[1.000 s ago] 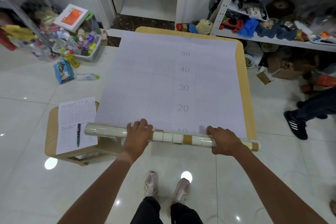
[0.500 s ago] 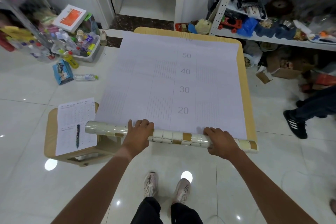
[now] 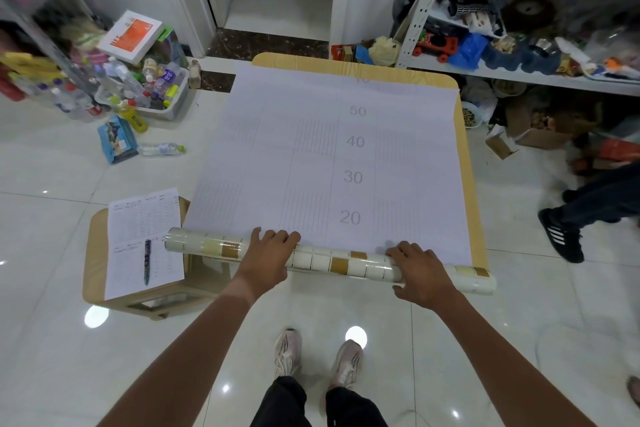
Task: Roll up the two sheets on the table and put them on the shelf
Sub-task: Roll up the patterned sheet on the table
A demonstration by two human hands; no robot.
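The left hand (image 3: 268, 258) lies on top of the roll (image 3: 332, 260), with its fingers curled over the far side of it. The right hand (image 3: 420, 274) grips the same roll further to the right, fingers bent over the top. The roll is the rolled-up part of a big sheet (image 3: 329, 163). It lies across the near edge of the tabletop (image 3: 474, 184), and both its ends stick out past the hands. The outside of the roll shows cream and brown squares, like little tiles. The flat part of the sheet is pale and covers most of the tabletop, with the numbers 20, 30, 40 and 50 going up the middle. Just left of the tabletop stands a low wooden stool (image 3: 93, 253). A paper form (image 3: 142, 218) lies on it, and a pen (image 3: 147, 262) lies on the paper. The left end of the roll reaches over this paper. On the floor to the far left is a bin of bottles (image 3: 149, 87), with a white and orange box (image 3: 131, 35) leaning on it. To the far right is a white metal shelf (image 3: 519, 74) full of toys and bits. Another person's black shoe (image 3: 561, 236) is on the floor at the right. The person's own pale shoes (image 3: 317, 357) show below the hands.
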